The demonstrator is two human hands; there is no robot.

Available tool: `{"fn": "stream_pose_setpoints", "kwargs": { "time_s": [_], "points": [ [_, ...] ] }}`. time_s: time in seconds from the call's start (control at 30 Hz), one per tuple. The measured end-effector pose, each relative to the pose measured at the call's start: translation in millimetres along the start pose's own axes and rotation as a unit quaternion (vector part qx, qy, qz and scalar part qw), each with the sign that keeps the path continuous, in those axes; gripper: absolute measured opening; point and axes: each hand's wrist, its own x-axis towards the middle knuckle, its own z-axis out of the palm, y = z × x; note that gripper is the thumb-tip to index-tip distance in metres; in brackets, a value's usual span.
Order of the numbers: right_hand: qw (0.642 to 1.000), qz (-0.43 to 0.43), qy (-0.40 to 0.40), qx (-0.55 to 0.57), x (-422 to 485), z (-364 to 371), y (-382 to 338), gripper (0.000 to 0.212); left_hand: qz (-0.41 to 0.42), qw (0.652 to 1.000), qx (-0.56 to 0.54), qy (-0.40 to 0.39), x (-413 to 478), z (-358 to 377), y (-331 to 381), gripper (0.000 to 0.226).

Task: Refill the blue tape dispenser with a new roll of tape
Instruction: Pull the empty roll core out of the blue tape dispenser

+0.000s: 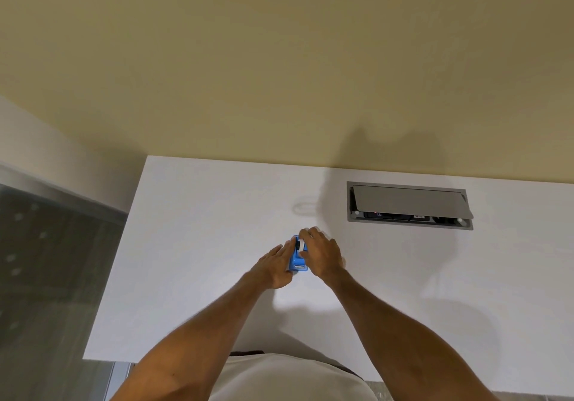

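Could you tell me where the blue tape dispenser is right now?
In the head view the blue tape dispenser sits on the white desk, between the left hand and right hand, left of the grey cable hatch.

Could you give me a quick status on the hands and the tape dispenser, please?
Left hand braces tape dispenser. Right hand at its roll. Nothing in the way.

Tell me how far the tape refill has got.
Done: a white roll already sits in the blue dispenser, which stands on the desk. In hand: the left hand steadies the dispenser's side while the right hand works at the roll from above. Left: whether the roll is fully seated or the tape end threaded to the cutter cannot be told; both probably remain.
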Motion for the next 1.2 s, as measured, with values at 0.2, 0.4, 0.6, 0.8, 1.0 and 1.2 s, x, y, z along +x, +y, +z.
{"fn": "stream_pose_setpoints", "kwargs": {
  "time_s": [0.2, 0.4, 0.6, 0.8, 1.0, 1.2],
  "points": [
    [0.999, 0.016, 0.000, 0.029, -3, -1, 1, 0.045, -0.006, 1.000, -0.007, -0.002, 0, 2, 2, 0.089],
    [0.999, 0.018, -0.010, 0.035, -6, -4, 6, 0.042, -0.018, 1.000, -0.007, -0.008, -2, 5, 5, 0.088],
    [0.998, 0.020, -0.006, 0.052, -6, -7, 4, 0.042, -0.021, 1.000, -0.005, -0.008, -2, 5, 8, 0.089],
    [0.998, 0.019, -0.002, 0.057, -8, -11, 5, 0.041, -0.026, 0.999, -0.032, 0.000, -3, 5, 8, 0.090],
    [0.995, 0.001, 0.026, 0.097, -17, -11, 8, 0.038, -0.018, 0.991, -0.101, 0.084, -5, -6, 18, 0.060],
    [0.977, -0.007, 0.045, 0.208, -22, -17, 1, 0.034, -0.070, 0.949, -0.250, 0.180, -7, -15, 22, 0.043]
  ]
}}
